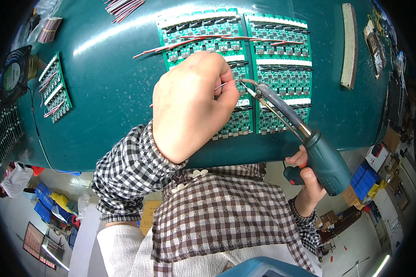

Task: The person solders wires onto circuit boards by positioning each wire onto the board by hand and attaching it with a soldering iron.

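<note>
My left hand point(192, 99) is closed in a pinch on a thin wire point(221, 86), over the left one of two green circuit board panels point(284, 76). Rows of white connectors and small black parts cover both panels. In my right hand point(312, 187) is a soldering gun point(326, 161) with a dark green body and trigger. Its tip and thin feed tube meet just right of my left fingertips, at the board. Several red and white wires point(189, 41) lie across the upper rows. My left hand hides part of the left panel.
Smaller board panels point(55, 87) with wires lie at the left, near a black fan point(15, 76). Wire bundles point(125, 8) rest at the far edge. At the right are a long pale strip point(348, 46) and assorted parts. The green table's point(111, 92) near edge meets my apron.
</note>
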The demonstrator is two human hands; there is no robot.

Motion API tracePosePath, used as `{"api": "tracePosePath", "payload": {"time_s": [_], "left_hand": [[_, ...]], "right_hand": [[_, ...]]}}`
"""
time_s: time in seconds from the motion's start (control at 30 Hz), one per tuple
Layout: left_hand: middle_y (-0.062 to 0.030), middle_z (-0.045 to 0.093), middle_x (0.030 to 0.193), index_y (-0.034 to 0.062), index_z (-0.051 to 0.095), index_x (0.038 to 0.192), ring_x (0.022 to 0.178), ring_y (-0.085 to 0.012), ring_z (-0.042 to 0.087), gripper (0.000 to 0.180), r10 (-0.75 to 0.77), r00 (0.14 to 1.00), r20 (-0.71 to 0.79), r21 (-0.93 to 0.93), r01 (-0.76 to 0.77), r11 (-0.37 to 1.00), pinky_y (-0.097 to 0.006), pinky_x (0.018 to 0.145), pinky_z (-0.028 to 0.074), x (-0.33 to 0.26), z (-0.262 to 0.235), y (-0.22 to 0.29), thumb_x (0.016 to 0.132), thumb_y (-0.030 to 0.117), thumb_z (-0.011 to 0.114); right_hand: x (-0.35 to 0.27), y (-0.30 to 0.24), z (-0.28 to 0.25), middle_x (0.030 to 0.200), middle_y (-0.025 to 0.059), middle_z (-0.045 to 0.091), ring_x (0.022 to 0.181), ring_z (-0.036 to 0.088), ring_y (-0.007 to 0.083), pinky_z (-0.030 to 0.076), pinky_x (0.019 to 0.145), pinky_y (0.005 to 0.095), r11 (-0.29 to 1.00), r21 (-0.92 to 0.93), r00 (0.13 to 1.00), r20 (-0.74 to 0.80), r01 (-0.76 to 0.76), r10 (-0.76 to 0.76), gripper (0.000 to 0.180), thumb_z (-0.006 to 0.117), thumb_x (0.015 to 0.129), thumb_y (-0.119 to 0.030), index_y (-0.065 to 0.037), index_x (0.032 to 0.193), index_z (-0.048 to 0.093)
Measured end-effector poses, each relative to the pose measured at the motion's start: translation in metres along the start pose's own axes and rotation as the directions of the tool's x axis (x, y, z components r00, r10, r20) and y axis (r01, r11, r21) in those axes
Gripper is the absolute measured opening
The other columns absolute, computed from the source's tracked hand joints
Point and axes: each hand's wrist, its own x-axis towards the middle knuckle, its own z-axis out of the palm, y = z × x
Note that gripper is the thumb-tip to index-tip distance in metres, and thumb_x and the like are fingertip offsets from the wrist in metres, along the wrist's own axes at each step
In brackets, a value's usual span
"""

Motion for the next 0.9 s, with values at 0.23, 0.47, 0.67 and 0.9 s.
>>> {"api": "tracePosePath", "payload": {"time_s": [0.23, 0.47, 0.67, 0.9], "left_hand": [[-0.0036, 0.056, 0.067, 0.0041, 0.058, 0.073, 0.052, -0.0122, 0.052, 0.011, 0.001, 1.000, -0.001, -0.011, -0.001, 1.000, -0.025, 0.048, 0.043, 0.0007, 0.0000, 0.0002, 0.067, 0.000, 0.066], [-0.0034, 0.056, 0.066, 0.0041, 0.058, 0.073, 0.052, -0.0120, 0.052, 0.011, -0.005, 1.000, -0.005, -0.005, 0.005, 1.000, -0.025, 0.047, 0.043, -0.0005, 0.0002, 0.0008, 0.067, 0.000, 0.066], [-0.0030, 0.056, 0.066, 0.0041, 0.058, 0.073, 0.052, -0.0119, 0.052, 0.011, 0.001, 1.000, -0.002, 0.003, -0.001, 1.000, -0.025, 0.047, 0.043, -0.0012, -0.0005, -0.0007, 0.068, 0.001, 0.067], [-0.0035, 0.055, 0.066, 0.0043, 0.058, 0.073, 0.052, -0.0128, 0.052, 0.010, 0.007, 1.000, -0.008, 0.004, -0.007, 1.000, -0.026, 0.048, 0.043, 0.0022, -0.0003, 0.0001, 0.068, 0.002, 0.067]], "right_hand": [[0.0009, -0.0013, 0.0001, 0.079, 0.0148, 0.056, 0.069, 0.059, 0.0253, 0.056, 0.063, 0.0405, 1.000, 0.016, 1.000, -0.006, -0.010, 0.010, 0.054, 0.069, 0.077, -0.023, 0.016, 0.111, 0.050], [-0.0011, 0.0025, -0.0035, 0.080, 0.0158, 0.057, 0.070, 0.060, 0.0268, 0.056, 0.063, 0.0416, 0.999, 0.038, 1.000, -0.001, 0.025, -0.025, 0.054, 0.067, 0.078, -0.021, 0.016, 0.112, 0.049], [-0.0004, 0.0023, -0.0037, 0.081, 0.0159, 0.057, 0.071, 0.060, 0.0271, 0.056, 0.064, 0.0412, 0.998, 0.041, 0.998, 0.029, 0.057, -0.058, 0.054, 0.066, 0.079, -0.021, 0.016, 0.113, 0.049], [0.0030, 0.0008, -0.0029, 0.079, 0.0149, 0.056, 0.070, 0.059, 0.0261, 0.056, 0.062, 0.0402, 0.999, 0.035, 0.999, 0.039, 0.022, -0.023, 0.054, 0.067, 0.079, -0.023, 0.016, 0.111, 0.050]]}}
